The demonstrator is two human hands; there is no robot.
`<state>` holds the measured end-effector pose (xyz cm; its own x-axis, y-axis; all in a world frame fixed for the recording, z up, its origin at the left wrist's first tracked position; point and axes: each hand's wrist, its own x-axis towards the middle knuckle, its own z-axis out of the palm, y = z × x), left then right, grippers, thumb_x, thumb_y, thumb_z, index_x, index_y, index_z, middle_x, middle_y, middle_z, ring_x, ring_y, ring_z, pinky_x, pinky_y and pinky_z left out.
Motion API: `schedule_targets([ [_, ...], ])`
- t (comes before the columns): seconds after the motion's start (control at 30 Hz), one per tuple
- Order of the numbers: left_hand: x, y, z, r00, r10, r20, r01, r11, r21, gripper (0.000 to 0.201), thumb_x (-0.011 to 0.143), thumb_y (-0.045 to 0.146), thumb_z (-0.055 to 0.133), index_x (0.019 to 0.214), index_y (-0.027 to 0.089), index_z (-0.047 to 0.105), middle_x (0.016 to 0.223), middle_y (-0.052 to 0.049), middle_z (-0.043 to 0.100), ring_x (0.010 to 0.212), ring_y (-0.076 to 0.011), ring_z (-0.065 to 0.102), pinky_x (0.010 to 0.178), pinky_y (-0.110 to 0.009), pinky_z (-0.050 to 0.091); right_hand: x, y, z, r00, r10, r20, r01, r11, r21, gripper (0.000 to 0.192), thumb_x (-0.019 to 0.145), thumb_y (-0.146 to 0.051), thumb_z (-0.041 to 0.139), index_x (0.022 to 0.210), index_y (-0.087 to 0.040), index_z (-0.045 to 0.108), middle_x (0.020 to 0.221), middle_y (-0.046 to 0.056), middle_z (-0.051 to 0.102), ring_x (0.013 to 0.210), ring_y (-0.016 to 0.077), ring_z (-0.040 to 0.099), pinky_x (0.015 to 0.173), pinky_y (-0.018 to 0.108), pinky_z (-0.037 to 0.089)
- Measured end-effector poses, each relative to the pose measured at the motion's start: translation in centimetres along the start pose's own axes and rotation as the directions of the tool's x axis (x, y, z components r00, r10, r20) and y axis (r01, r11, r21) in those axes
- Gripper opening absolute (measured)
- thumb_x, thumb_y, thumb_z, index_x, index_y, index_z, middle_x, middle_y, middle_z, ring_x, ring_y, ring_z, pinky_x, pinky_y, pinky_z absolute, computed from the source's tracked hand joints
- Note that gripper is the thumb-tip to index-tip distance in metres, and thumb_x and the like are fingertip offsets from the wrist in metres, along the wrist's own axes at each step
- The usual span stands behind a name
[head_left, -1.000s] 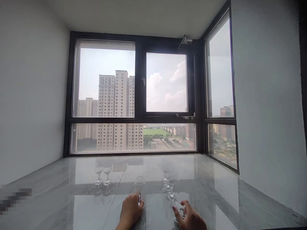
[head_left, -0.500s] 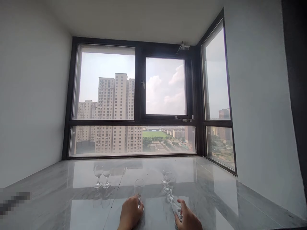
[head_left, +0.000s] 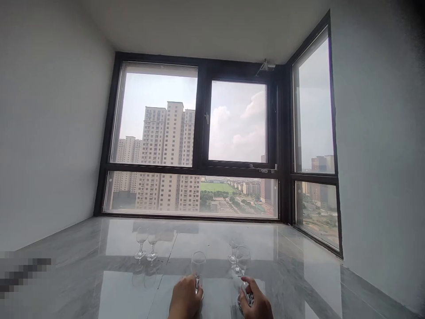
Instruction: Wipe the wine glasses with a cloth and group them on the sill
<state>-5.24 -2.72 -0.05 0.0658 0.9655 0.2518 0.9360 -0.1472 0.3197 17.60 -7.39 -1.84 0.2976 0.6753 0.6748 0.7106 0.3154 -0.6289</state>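
A: Stemware is spread over the glossy marble tabletop. What is held by the left hand?

B: A clear stemmed glass is gripped low on its stem, near the foot, by the closed fingers of that hand. The glass is kept upright, at about 6 o'clock of the tabletop, close to the person.

A: And the right hand?

B: A small clear glass object is enclosed by its curled fingers, at roughly 5 o'clock. What kind of object it is cannot be told; most of it is hidden by the hand.

A: What is found around them?

B: Two wine glasses are stood close together just beyond the right hand, toward 1 o'clock of it. A pair of glasses is set side by side at about 10 o'clock from the left hand, well apart from it. The window is seen at 12 o'clock.

A: What has been altered over the last second?

B: Very little at the hands: the same grips are kept, and the stem has not been lifted clear of the tabletop. The view has been swung slightly, so everything is shifted rightward and the hands are seen lower. The work on the held glass is judged to be unchanged in stage.
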Motion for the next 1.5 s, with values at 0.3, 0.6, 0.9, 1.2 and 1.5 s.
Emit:
schedule_targets([
  [0.3, -0.1, 0.0, 0.0, 1.0, -0.001, 0.009, 0.001, 1.0, -0.019, 0.031, 0.086, 0.034, 0.044, 0.105, 0.02, 0.064, 0.102, -0.01, 0.07, 0.097, -0.0242, 0.062, 0.082, -0.033, 0.042, 5.8, -11.6, 4.7, 0.984, -0.176, -0.036, 0.179, 0.973, 0.147, 0.029, 0.086, -0.023, 0.046, 0.115, -0.021, 0.049, 0.088, 0.004, 0.057, 0.083, 0.0211, 0.059, 0.079, 0.036, 0.048],
  [0.6, -0.1, 0.1, -0.3, 1.0, -0.02, 0.011, 0.02, 0.999, -0.027, 0.029, 0.085, 0.026, 0.041, 0.099, 0.019, 0.066, 0.099, -0.01, 0.07, 0.096, -0.0247, 0.063, 0.078, -0.033, 0.042, 6.4, -14.6, 8.7, 0.935, -0.332, -0.122, 0.346, 0.931, 0.115, 0.061, 0.066, -0.007, 0.051, 0.123, -0.024, 0.042, 0.115, 0.011, 0.042, 0.11, 0.0301, 0.044, 0.093, 0.051, 0.042],
  [0.9, -0.4, 0.3, -0.5, 1.0, -0.01, -0.001, 0.01, 1.0, -0.018, 0.029, 0.085, 0.027, 0.041, 0.098, 0.019, 0.066, 0.098, -0.01, 0.07, 0.094, -0.0247, 0.063, 0.078, -0.033, 0.042, 6.9, -13.6, 7.4, 0.933, -0.358, 0.029, 0.349, 0.923, 0.164, 0.062, 0.056, -0.003, 0.044, 0.115, -0.022, 0.046, 0.1, 0.004, 0.05, 0.091, 0.0194, 0.053, 0.083, 0.035, 0.048],
  [1.2, -0.1, 0.2, -0.3, 0.999, 0.025, 0.024, -0.024, 0.999, -0.021, 0.032, 0.086, 0.026, 0.041, 0.111, 0.021, 0.061, 0.105, -0.01, 0.068, 0.099, -0.0248, 0.062, 0.082, -0.034, 0.043, 8.0, -14.9, 6.5, 0.938, -0.341, 0.065, 0.325, 0.927, 0.187, 0.06, 0.076, -0.012, 0.048, 0.132, -0.025, 0.032, 0.117, 0.007, 0.048, 0.093, 0.0208, 0.057, 0.077, 0.038, 0.052],
  [1.5, -0.6, 0.4, -1.0, 0.999, 0.037, 0.036, -0.035, 0.997, -0.062, 0.031, 0.084, 0.022, 0.042, 0.106, 0.02, 0.064, 0.106, -0.009, 0.068, 0.1, -0.0237, 0.061, 0.082, -0.031, 0.043, 7.0, -17.0, 8.5, 0.935, -0.352, -0.036, 0.349, 0.935, -0.062, 0.03, 0.082, -0.016, 0.049, 0.111, -0.02, 0.049, 0.103, 0.008, 0.053, 0.1, 0.0253, 0.049, 0.087, 0.042, 0.043],
])
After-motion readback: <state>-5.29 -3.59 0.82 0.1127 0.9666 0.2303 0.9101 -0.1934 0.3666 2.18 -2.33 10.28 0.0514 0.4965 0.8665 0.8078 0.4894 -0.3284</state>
